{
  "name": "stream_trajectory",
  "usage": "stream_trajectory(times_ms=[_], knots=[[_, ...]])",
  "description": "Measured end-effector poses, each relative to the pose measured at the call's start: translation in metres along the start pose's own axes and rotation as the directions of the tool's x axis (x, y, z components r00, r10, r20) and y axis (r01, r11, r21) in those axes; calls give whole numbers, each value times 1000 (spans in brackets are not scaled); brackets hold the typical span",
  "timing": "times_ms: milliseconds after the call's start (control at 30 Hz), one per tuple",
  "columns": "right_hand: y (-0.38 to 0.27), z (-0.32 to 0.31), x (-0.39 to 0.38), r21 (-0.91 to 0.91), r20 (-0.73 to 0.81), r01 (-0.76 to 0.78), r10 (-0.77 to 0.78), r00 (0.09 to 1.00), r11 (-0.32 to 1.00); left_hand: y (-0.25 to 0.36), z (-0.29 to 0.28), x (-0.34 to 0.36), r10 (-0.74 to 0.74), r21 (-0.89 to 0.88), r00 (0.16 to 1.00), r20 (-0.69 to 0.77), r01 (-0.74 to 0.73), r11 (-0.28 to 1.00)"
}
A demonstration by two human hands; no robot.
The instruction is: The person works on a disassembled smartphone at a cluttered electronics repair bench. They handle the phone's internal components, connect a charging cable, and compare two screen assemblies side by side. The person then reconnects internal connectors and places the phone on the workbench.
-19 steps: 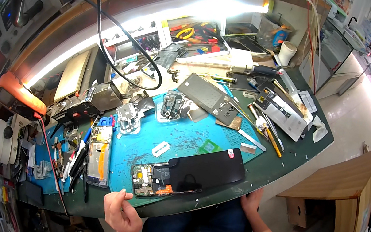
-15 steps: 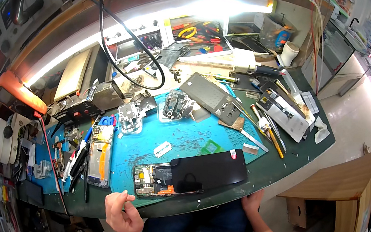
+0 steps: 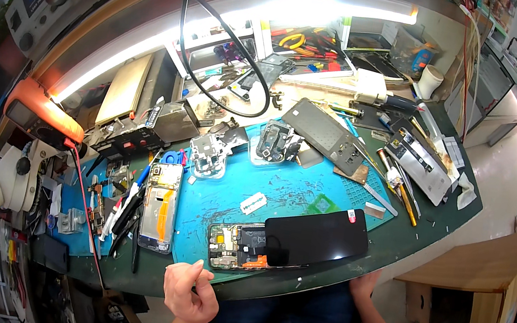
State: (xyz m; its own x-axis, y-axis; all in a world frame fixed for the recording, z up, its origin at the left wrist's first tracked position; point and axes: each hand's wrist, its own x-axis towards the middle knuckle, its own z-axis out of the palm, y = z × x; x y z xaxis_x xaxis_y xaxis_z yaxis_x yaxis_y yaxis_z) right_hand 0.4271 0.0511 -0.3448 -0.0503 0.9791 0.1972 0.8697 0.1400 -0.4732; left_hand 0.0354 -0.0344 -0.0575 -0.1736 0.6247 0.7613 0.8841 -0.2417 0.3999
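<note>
Opened phone (image 3: pixel 236 248) lies at near edge of blue mat (image 3: pixel 218 192), ahead and to right of my left hand (image 3: pixel 191 294). Its uncovered end points to left; black screen panel (image 3: pixel 317 236) overlaps other end, reaching rightward. Long axis runs left to right, right end slanting slightly away from me. Left hand nearer phone body, not touching: fingers curled, nothing seen held; cannot tell if fully closed. Right hand (image 3: pixel 365 284) below panel's right end, partly hidden by green bench (image 3: pixel 442 217); cannot tell its grip.

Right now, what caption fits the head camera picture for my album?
Left hand near an opened phone partly covered by a black screen on a cluttered workbench.
</note>
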Motion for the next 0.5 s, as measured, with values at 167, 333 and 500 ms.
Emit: stream_trajectory(times_ms=[167,333,500], knots=[[-2,-3,1,-4,35,-38,38,999,999,1,0,1,-19,18,1000,-6,19,1000],[-6,-7,3,-6,81,-88,88,993,996,3,1,4,-8,2,1000,1,8,1000],[-6,-8,5,-7,82,-70,70,994,998,3,2,4,-15,4,1000,1,15,1000]])
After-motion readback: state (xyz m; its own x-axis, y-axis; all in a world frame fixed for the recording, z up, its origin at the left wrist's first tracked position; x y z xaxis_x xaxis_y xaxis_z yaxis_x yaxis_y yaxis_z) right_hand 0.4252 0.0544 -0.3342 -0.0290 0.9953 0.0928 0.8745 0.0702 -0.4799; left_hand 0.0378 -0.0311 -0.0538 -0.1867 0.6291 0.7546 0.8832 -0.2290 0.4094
